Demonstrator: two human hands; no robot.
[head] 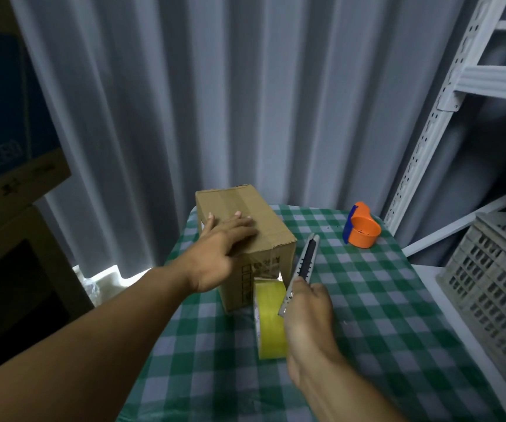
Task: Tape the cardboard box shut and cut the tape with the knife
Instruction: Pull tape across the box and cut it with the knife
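Steadiness seemed the aim: left hand (224,248) lay spread flat atop the cardboard box (271,229) at the table's (367,300) 12 o'clock. Right hand (309,315) gripped the knife (305,260), just beside the tape roll (271,318) at the box's 5 o'clock, seemingly poised to cut.

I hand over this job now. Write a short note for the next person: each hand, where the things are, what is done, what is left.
Left hand: flat on top of the cardboard box, pressing it.
Right hand: grips the knife, tip pointing away, beside the box's near end.
Yellow tape roll stands on the checked tablecloth against that near end.
Done: tape seems laid along the top and down the near end, not yet cut from the roll.
To do: cut the tape free.
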